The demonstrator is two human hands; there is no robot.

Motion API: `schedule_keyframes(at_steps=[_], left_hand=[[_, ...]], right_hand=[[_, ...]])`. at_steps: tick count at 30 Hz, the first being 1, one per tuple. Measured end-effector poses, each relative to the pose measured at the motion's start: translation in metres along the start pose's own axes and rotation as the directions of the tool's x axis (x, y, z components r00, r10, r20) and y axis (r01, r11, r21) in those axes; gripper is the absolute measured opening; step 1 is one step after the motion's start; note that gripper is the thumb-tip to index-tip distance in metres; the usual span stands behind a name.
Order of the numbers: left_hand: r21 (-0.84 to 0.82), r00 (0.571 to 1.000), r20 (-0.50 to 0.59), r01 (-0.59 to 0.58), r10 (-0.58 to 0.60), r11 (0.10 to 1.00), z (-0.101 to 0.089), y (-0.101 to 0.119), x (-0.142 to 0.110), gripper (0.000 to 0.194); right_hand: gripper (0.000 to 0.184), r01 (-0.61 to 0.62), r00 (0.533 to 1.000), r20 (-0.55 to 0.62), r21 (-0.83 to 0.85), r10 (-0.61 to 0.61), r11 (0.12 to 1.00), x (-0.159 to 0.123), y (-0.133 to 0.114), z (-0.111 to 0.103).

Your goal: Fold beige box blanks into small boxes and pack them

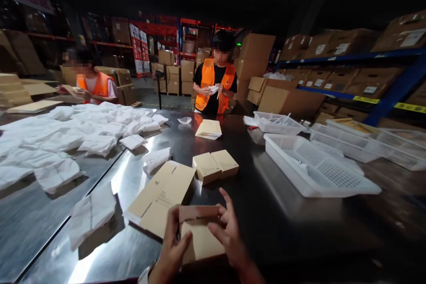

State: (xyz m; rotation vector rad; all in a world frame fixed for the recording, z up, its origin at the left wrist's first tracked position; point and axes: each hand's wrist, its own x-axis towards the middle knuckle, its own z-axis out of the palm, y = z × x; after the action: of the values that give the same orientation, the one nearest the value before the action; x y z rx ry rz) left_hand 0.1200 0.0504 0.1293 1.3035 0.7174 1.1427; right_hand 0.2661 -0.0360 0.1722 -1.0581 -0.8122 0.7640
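Note:
Between my hands, at the near edge of the metal table, is a small tan cardboard box with one flap standing up at its far side. My left hand grips its left side, thumb on top and fingers round the far corner. My right hand holds the right side, its thumb on the top and index finger raised. Just beyond lies a stack of flat printed cartons. Two closed tan boxes stand side by side behind them. What is inside my box is hidden.
Many white wrapped packets cover the table's left side. White plastic baskets stand at the right. Flat cardboard pieces lie farther back. Across the table a person in an orange vest holds something white; another person handles cardboard at left.

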Motion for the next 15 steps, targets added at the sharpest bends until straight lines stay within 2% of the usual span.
schedule_keyframes(at_steps=[1,3,4,5,6,7,8,9,10,11,12,15], left_hand=[[0.005,0.998,0.046,0.051,-0.051,0.999,-0.001,0.001,0.003,0.065],[0.037,0.981,0.146,0.126,-0.130,0.991,-0.003,0.005,0.010,0.053],[0.040,0.973,0.190,0.126,-0.131,0.991,-0.005,0.008,0.013,0.049],[0.032,0.969,0.226,0.099,-0.104,0.995,-0.005,0.010,0.016,0.048],[0.018,0.967,0.247,0.060,-0.063,0.998,-0.005,0.012,0.017,0.048],[0.007,0.966,0.256,0.022,-0.023,1.000,-0.004,0.014,0.018,0.048],[-0.001,0.969,0.246,-0.008,0.008,1.000,-0.001,0.015,0.018,0.047],[-0.003,0.974,0.223,-0.029,0.029,1.000,0.001,0.016,0.017,0.044],[0.004,0.977,0.212,-0.039,0.037,0.999,0.005,0.017,0.016,0.041],[0.014,0.978,0.205,-0.052,0.048,0.999,0.008,0.018,0.015,0.041],[0.026,0.979,0.196,-0.067,0.061,0.997,0.011,0.019,0.014,0.041],[0.077,0.981,0.186,-0.072,0.056,0.994,0.019,0.023,0.009,0.045]], right_hand=[[0.093,-0.006,0.998,0.068,-0.002,0.006,1.000,0.004,-0.003,-0.003],[0.086,0.045,0.984,0.179,-0.115,-0.024,0.992,0.014,-0.010,-0.009],[0.083,0.120,0.978,0.194,-0.225,-0.076,0.967,0.018,-0.014,-0.012],[0.081,0.220,0.970,0.180,-0.371,-0.163,0.902,0.021,-0.019,-0.012],[0.078,0.325,0.945,0.153,-0.534,-0.289,0.781,0.023,-0.025,-0.011],[0.073,0.410,0.889,0.148,-0.681,-0.434,0.606,0.024,-0.031,-0.007],[0.063,0.459,0.813,0.180,-0.783,-0.555,0.419,0.023,-0.037,-0.001],[0.051,0.495,0.746,0.246,-0.826,-0.619,0.269,0.022,-0.044,0.006],[0.037,0.537,0.702,0.323,-0.825,-0.635,0.175,0.021,-0.050,0.014],[0.027,0.587,0.673,0.390,-0.799,-0.629,0.132,0.020,-0.055,0.022],[0.022,0.628,0.658,0.436,-0.768,-0.613,0.127,0.019,-0.059,0.029],[0.024,0.668,0.645,0.466,-0.729,-0.606,0.150,0.019,-0.067,0.040]])
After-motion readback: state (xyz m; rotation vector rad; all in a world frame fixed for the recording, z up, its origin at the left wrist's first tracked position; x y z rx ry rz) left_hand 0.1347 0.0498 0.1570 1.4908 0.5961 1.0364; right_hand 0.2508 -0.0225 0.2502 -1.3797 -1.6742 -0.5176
